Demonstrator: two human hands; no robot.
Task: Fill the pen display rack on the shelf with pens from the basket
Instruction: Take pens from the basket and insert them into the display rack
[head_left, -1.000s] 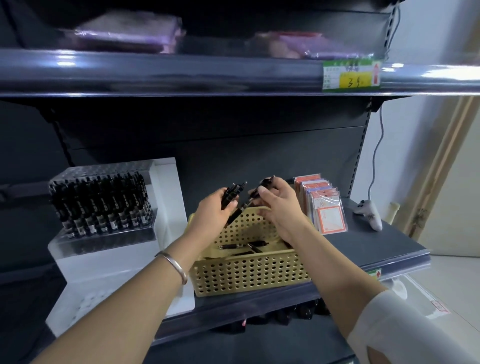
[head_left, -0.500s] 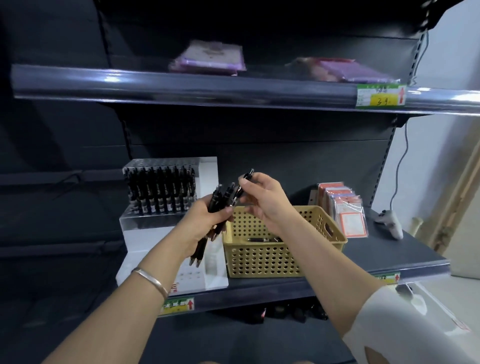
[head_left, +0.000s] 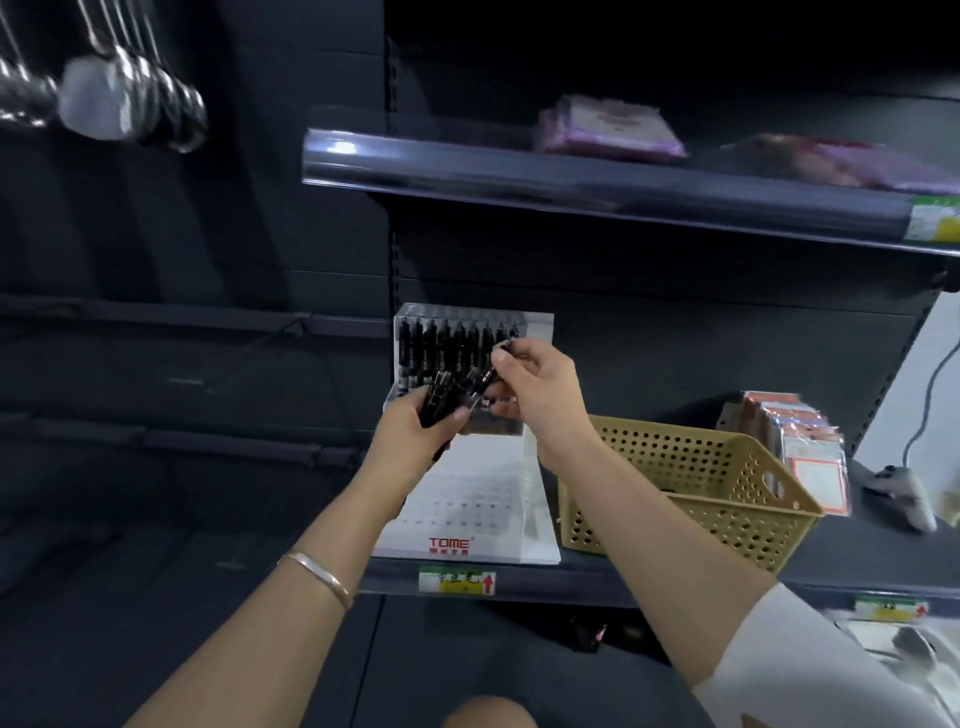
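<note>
Left hand (head_left: 413, 431) grips a bundle of black pens (head_left: 439, 396); right hand (head_left: 537, 384) pinches one pen (head_left: 507, 344) in front of the pen display rack (head_left: 470, 522), left of the basket (head_left: 727, 527). I'd tip it upright, aim for a free hole, seat gently.

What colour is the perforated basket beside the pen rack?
Tan yellow: the basket shows best in the head view.

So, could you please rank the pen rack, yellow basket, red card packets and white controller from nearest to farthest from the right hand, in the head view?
1. Pen rack, directly behind the right hand.
2. Yellow basket, just to its right.
3. Red card packets, behind the basket's far end.
4. White controller, far right on the shelf.
</note>
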